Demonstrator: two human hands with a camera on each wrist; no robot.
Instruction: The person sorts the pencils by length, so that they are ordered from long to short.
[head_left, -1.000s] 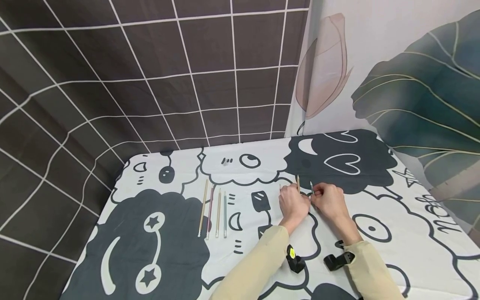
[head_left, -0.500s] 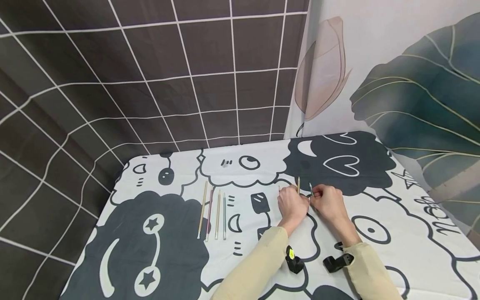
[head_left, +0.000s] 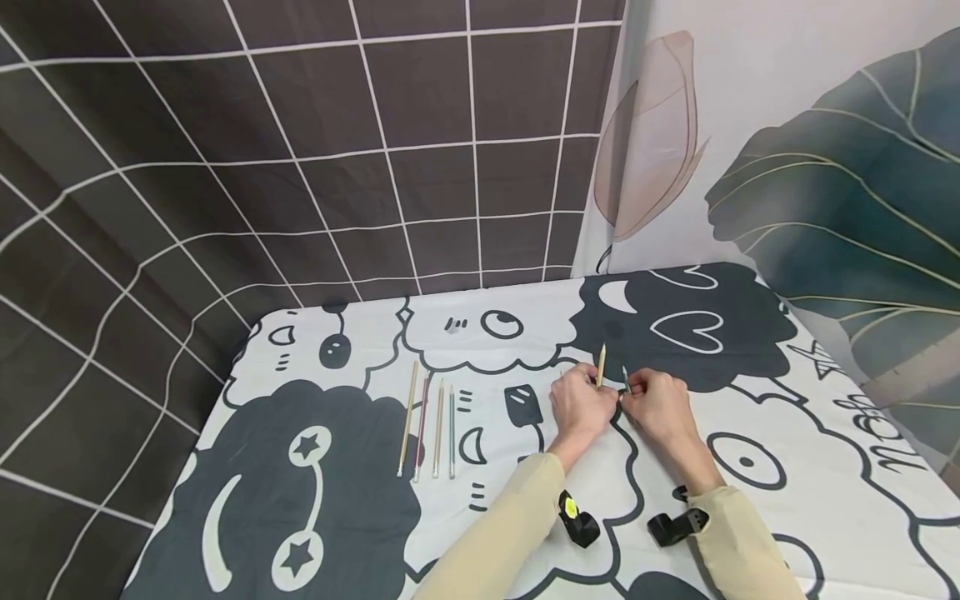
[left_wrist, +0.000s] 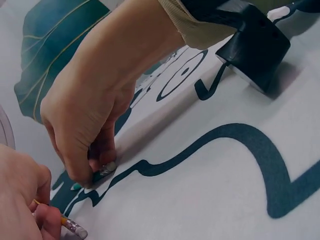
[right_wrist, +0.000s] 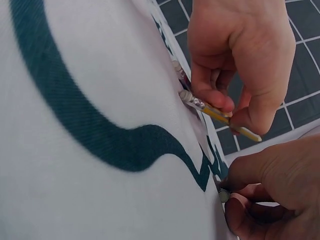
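In the head view my left hand (head_left: 583,407) pinches a yellow pencil (head_left: 602,365), its sharpened tip pointing away from me. The right wrist view shows this pencil's eraser end (right_wrist: 189,97) lifted off the cloth. Close beside it, my right hand (head_left: 660,406) pinches a teal pencil (head_left: 626,377) low over the cloth; its fingers hide most of the shaft, while the eraser end (left_wrist: 108,167) shows in the left wrist view. Another pencil (right_wrist: 179,70) lies by the left hand, mostly hidden under it.
Several pencils lie side by side at the left: a tan one (head_left: 408,417), a dark red one (head_left: 422,425), a second tan one (head_left: 438,429) and a blue-grey one (head_left: 452,433). A patterned black-and-white cloth (head_left: 517,508) covers the table; a dark gridded curtain (head_left: 435,183) hangs behind.
My left hand has shifted slightly left, and the yellow pencil in it has risen and tilted a little. The right hand keeps its hold on the teal pencil in about the same place.
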